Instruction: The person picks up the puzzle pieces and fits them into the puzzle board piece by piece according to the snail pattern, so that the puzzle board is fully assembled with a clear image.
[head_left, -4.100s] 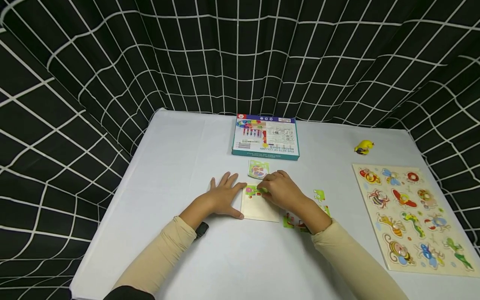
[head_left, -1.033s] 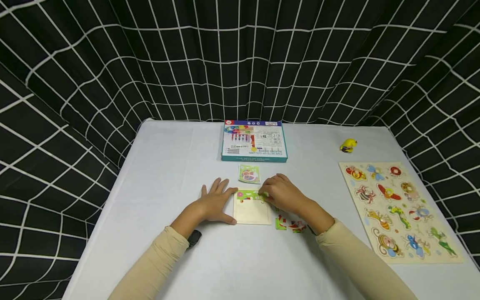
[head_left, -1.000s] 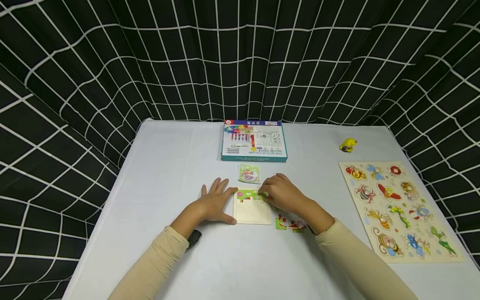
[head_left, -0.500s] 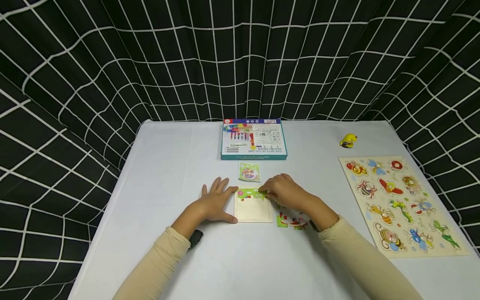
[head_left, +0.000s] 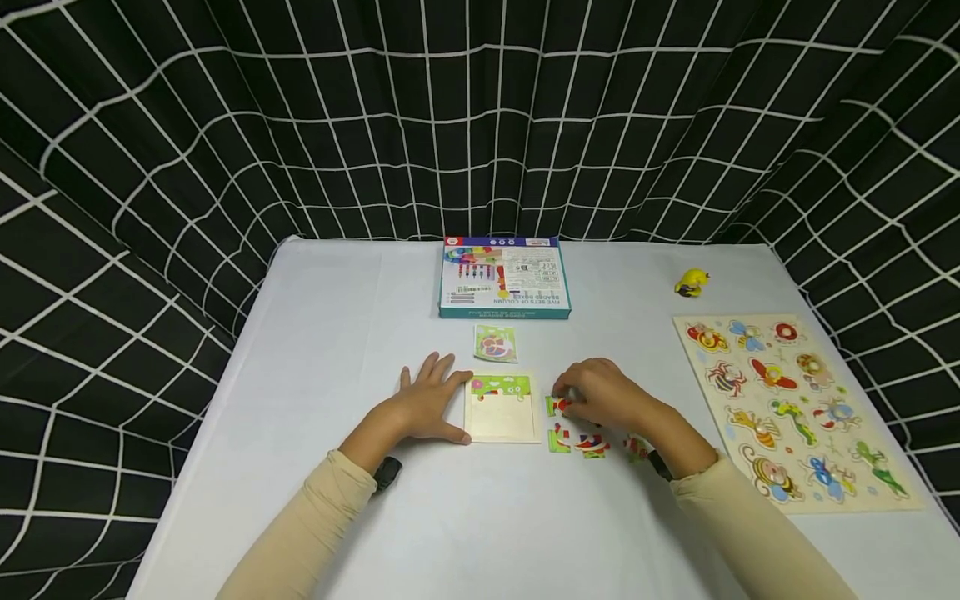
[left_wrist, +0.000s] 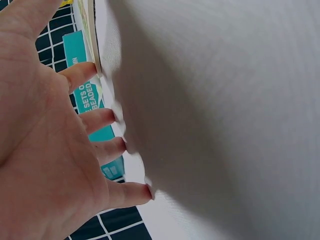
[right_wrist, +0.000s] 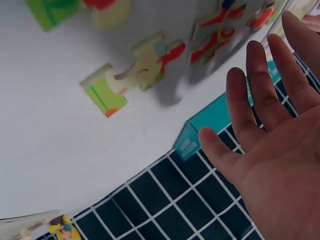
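Observation:
A small square wooden puzzle board (head_left: 502,422) lies in the middle of the table, with green picture pieces (head_left: 517,385) set along its far side. My left hand (head_left: 426,408) has its fingers spread, index finger and thumb at the board's left edge; the left wrist view shows its bare palm. Just right of the board, my right hand (head_left: 611,398) hovers by loose red-and-green puzzle pieces (head_left: 592,446), fingers slightly bent. Its fingers look loose and hold nothing in the right wrist view, where a green-edged puzzle piece (right_wrist: 102,92) lies beyond the fingertips.
A small picture card (head_left: 496,343) lies beyond the board, in front of a flat teal-edged toy box (head_left: 505,279). To the right is a large insect peg puzzle (head_left: 795,417); a small yellow toy (head_left: 692,282) sits behind it. A dark gridded curtain (head_left: 480,125) surrounds the table.
My right hand has left the board's upper right corner, where it pressed a green piece into place, and moved right and nearer to the loose pieces. My left hand has stayed at the board.

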